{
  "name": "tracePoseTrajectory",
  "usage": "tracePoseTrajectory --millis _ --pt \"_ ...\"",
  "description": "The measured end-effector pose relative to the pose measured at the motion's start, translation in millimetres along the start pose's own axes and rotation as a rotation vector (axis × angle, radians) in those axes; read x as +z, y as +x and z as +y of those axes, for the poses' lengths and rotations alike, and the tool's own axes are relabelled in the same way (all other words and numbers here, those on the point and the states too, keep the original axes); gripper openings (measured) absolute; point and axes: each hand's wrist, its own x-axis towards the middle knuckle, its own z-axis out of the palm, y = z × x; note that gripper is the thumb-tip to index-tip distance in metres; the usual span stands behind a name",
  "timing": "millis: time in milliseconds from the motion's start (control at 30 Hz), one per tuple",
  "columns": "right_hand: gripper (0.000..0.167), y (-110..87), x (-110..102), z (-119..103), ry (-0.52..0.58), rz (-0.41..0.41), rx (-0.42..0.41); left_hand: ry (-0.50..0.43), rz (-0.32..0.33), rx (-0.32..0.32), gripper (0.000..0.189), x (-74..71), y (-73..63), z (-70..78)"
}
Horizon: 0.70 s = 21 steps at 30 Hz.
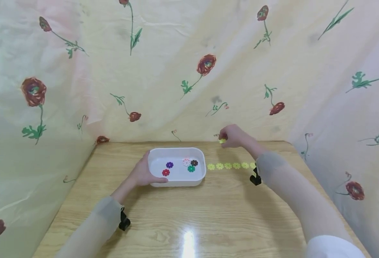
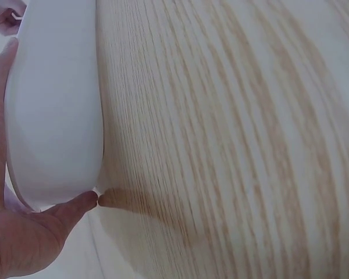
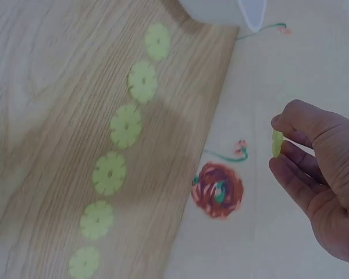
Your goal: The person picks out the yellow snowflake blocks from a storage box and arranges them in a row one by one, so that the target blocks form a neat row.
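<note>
My left hand (image 1: 142, 172) grips the left end of a white plastic tub (image 1: 176, 183), thumb along its front wall and fingers round the far side. Inside the tub lie several flower-shaped notched discs: purple (image 1: 169, 165), red (image 1: 165, 172), pink (image 1: 186, 162), brown (image 1: 194, 163) and green (image 1: 191, 168). Above the far table edge, my right hand (image 1: 234, 136) pinches a yellow notched disc (image 3: 277, 143) between thumb and fingertips, held edge-on in the right wrist view. Nearer me, matching yellow discs (image 1: 228, 166) lie flat in a row running right from the tub.
A wooden table (image 1: 163, 218) carries the tub and the row. Poppy-printed cloth (image 1: 163, 71) hangs behind it and on both sides. Black wrist cameras are strapped to both forearms, the right one (image 1: 255, 176) close over the row's right end.
</note>
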Motion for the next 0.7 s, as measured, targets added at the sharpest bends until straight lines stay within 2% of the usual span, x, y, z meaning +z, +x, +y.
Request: tracePoseTrajectory --millis 100,367,700 --pt "0.019 -9.1 -2 13 0.011 0.016 0.038 0.011 0.0 -0.012 0.131 -0.1 -0.3 0.1" --pt "0.021 -35.9 -9 45 0.038 0.066 0.117 -0.014 0.0 0.014 0.129 -0.5 0.7 -0.5" --pt "0.023 -67.3 -11 75 0.052 0.053 0.197 -0.025 -0.008 -0.006 0.127 -0.6 -0.3 1.0"
